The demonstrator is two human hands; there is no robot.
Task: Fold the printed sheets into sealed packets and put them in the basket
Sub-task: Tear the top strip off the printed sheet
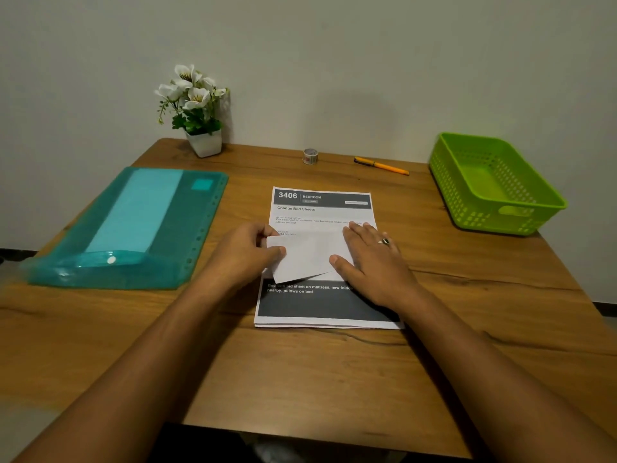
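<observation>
- The folded sheet (pixel 307 259) lies blank side up on the stack of printed sheets (pixel 320 212), in the middle of the table (pixel 300 379). The green basket (pixel 480 218) sits well apart at the far right.
- Your left hand (pixel 247 252) pinches the folded sheet's left edge between thumb and curled fingers. Your right hand (pixel 370 259) lies flat on its right part with the fingers straight, pressing and grasping nothing.
- Expect the paper to be very light, thin and limp. It probably springs open at a fresh fold unless you crease it hard, and its lower edge already lifts slightly off the stack.
- The sheets underneath likely slide against each other, so a sideways push may drag the top of the stack along. Press straight down.
- Take hold at the edges and corners with a fingertip pinch. Pin the middle with a flat palm while you run the crease.
- The tape roll (pixel 310 156) near the far edge looks like the means of sealing. It is small and its loose end cannot be made out.
- Your hands cover both side edges of the folded sheet, so you cannot tell how many layers it has or whether its edges line up.
- The stack's thickness shows only at its near edge, and the number of sheets cannot be counted.
- Small print on the top sheet is blurred. The basket's floor looks bare, though its near wall hides part of it.
</observation>
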